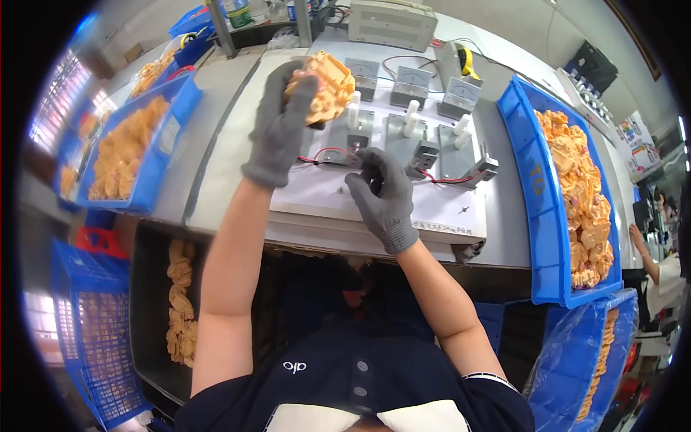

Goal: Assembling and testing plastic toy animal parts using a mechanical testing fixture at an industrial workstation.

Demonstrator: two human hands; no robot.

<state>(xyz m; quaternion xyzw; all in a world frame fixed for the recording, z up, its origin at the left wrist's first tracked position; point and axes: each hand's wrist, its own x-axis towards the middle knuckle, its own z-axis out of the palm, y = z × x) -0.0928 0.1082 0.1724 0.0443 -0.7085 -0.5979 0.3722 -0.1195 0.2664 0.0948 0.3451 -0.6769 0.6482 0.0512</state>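
My left hand (273,137), in a grey knit glove, grips a pale orange moulded plastic part (332,85) above the left end of a white test board. The part's face shows raised ribs and round bosses. My right hand (389,194), also gloved, is close to the front end of the left metal fixture (338,150). Its fingers are curled, with thumb and forefinger apart and nothing visible between them. Two more metal fixtures, a middle one (404,140) and a right one (457,158), carry white upright posts. Red wires run to the fixtures.
Several analog meters (412,83) stand behind the fixtures, with a beige instrument box (392,25) farther back. Blue bins of orange parts flank the board: a right bin (524,194) and a left bin (147,180). A black tub (147,302) sits below left, beside a blue basket (101,345).
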